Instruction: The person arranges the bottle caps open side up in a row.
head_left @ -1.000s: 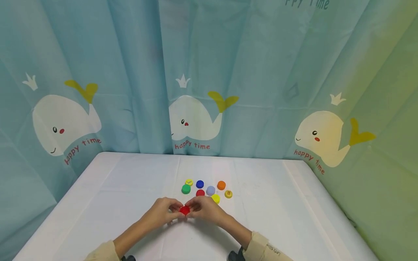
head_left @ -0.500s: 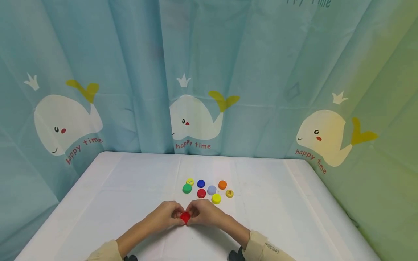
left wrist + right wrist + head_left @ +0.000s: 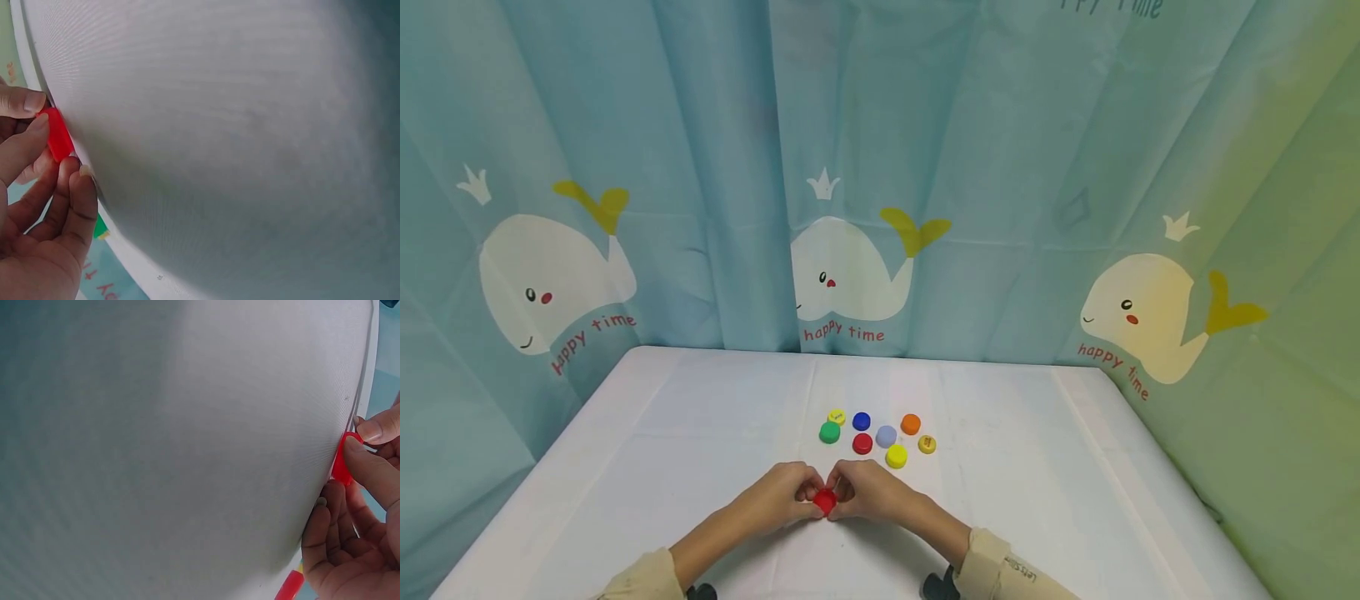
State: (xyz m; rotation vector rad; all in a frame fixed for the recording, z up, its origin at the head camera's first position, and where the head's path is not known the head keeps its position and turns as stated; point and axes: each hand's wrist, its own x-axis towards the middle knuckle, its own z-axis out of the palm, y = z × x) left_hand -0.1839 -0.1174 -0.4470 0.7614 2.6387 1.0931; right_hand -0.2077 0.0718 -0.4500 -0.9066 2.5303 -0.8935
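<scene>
A bright red bottle cap (image 3: pixel 825 502) is pinched between both hands near the front of the white table. My left hand (image 3: pixel 782 497) holds its left side with thumb and fingers. From the other side my right hand (image 3: pixel 868 493) grips it the same way. In the left wrist view the red cap (image 3: pixel 60 135) stands on edge between thumb and fingertips, low over the cloth. The right wrist view has the red cap (image 3: pixel 345 459) under the thumb, with fingertips at the tabletop. Part of the cap is covered by the fingers.
Behind the hands lie a darker red cap (image 3: pixel 862 443), a yellow cap (image 3: pixel 897 456), a green cap (image 3: pixel 830 432), a blue cap (image 3: pixel 861 421), a lavender cap (image 3: pixel 886 436), an orange cap (image 3: pixel 911 424) and others. A whale-print curtain (image 3: pixel 1000 167) hangs behind the table (image 3: pixel 685 392).
Both hands, with the red cap between them, have come down slightly toward the front of the table, uncovering the darker red cap. Over the last half second they stay nearly still.
</scene>
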